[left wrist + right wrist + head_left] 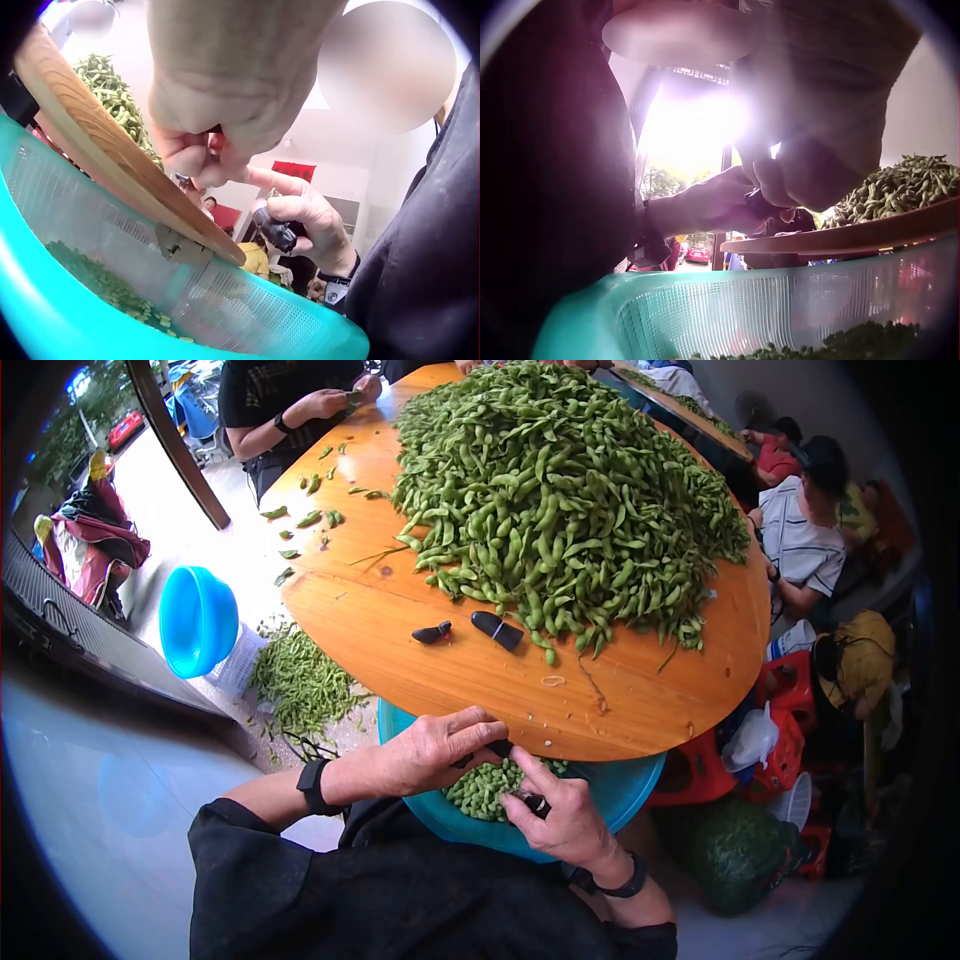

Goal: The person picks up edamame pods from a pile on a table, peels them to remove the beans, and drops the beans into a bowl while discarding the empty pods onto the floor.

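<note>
My left hand and right hand meet over a turquoise basin of shelled green soybeans. Its fingers curled, the left hand has a black cover at its fingertips. The right index finger reaches to the left fingertips, and a black finger cover sits on the right thumb. I cannot tell whether a pod is pinched between the hands, as the fingers hide that spot. Beyond them, a big heap of green soybean pods lies on the wooden table.
Two black finger-cover-like pieces, one small and one larger, lie near the table's front. Pods are strewn on the floor at left, by a blue basin. Red stools stand at right. Other people sit around the tables.
</note>
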The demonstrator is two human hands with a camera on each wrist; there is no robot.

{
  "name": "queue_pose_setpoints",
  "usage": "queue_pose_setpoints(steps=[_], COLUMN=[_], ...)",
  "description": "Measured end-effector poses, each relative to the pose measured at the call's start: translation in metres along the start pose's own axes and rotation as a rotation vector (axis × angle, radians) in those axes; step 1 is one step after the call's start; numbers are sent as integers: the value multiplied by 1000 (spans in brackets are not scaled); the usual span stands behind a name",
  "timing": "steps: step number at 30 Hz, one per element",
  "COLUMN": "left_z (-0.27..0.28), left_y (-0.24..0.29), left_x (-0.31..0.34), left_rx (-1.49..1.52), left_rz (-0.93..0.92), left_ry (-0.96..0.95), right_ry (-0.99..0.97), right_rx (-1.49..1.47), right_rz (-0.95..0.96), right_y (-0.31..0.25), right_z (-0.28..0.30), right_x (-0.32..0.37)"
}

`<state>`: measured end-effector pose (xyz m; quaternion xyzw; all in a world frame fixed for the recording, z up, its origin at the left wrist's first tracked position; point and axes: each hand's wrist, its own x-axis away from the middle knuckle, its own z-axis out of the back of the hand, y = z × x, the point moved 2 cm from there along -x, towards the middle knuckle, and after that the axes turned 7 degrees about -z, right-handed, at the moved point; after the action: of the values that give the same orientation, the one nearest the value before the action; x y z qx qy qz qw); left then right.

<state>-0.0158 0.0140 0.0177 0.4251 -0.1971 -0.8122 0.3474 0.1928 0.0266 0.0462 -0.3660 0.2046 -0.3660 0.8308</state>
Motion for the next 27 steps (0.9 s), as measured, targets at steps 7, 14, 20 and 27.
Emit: queue_pose_setpoints(steps=[7,14,20,27], left_z=[-3,-11,-13,-20], left_y=[6,-1,6,0], left_x=[-4,-5,-10,-15], left_rx=[-103,59,-9,-99], left_rz=[-120,-162,-170,-285], left_ry=[37,-79,-186,-207], right_ry=[-413,-90,-563,-444], right_rx=[-753,488,-719,-541], right_rz=[-482,150,-544,-472], right_y=[8,30,2,10], right_z=[2,-7,11,4], right_x=[9,13,10,12])
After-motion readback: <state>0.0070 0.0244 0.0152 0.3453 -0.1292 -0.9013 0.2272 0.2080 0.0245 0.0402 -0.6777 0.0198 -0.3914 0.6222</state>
